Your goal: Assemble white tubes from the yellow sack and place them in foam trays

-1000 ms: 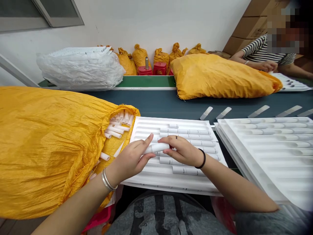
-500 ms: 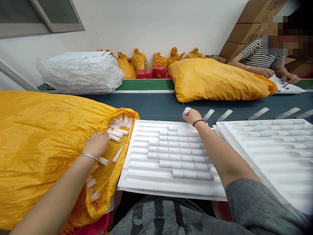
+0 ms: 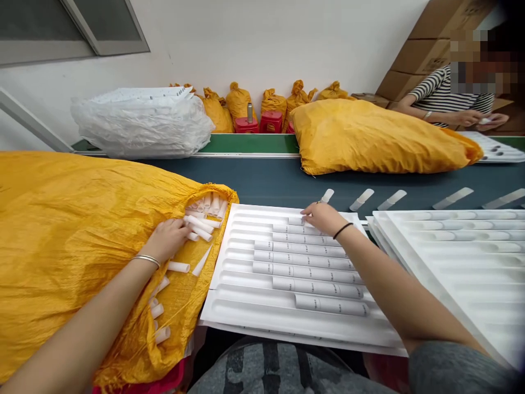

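My left hand (image 3: 167,239) lies in the mouth of the big yellow bag (image 3: 74,246), its fingers curled over loose white tubes (image 3: 199,223). A white grooved tray (image 3: 246,306) in front of me holds several long white tubes (image 3: 305,253) in its slots. At the tray's far edge my right hand (image 3: 325,218) lies with its fingers stretched flat onto a short tube (image 3: 294,221) in the top groove and holds nothing. Just beyond it, a small white piece (image 3: 327,196) lies on the dark conveyor belt (image 3: 270,183).
A stack of empty white trays (image 3: 459,257) sits to the right. More white pieces (image 3: 361,200) lie in a row on the belt. A second yellow bag (image 3: 377,137) and a white plastic sack (image 3: 141,123) lie across it. A person in a striped shirt (image 3: 447,93) works at the far right.
My right hand carried a white piece to the belt, left it there and came back to the tray's far edge. My left hand moved from the tray into the bag mouth.
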Motion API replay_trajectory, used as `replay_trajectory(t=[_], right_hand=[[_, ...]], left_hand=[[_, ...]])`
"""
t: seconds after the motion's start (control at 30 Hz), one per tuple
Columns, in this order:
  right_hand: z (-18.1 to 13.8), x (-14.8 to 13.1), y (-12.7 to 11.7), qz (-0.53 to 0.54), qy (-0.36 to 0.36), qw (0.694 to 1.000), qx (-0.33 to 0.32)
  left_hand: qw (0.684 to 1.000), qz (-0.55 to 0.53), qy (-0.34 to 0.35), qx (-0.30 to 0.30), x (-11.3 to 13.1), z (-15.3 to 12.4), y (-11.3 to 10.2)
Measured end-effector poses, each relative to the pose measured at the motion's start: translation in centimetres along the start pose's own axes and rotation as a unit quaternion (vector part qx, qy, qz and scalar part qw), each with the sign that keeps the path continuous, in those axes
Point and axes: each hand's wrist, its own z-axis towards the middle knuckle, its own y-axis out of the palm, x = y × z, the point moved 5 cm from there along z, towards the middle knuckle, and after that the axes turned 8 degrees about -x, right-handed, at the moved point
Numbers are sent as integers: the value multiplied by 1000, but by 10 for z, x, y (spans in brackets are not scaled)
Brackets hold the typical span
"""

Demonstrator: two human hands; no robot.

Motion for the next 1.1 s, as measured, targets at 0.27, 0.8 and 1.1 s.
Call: replay_trajectory(t=[0.27, 0.8, 1.1], right_hand=[[-34, -49, -8, 9, -135, 988, 71], [-141, -119, -27, 282, -433, 836, 185], [-115, -114, 1, 576, -214, 787, -59]], left_hand=[[971, -196, 76, 114, 83, -14, -44], [941, -227, 236, 85, 173, -45, -85], [962, -43, 215, 162, 182, -50, -85]])
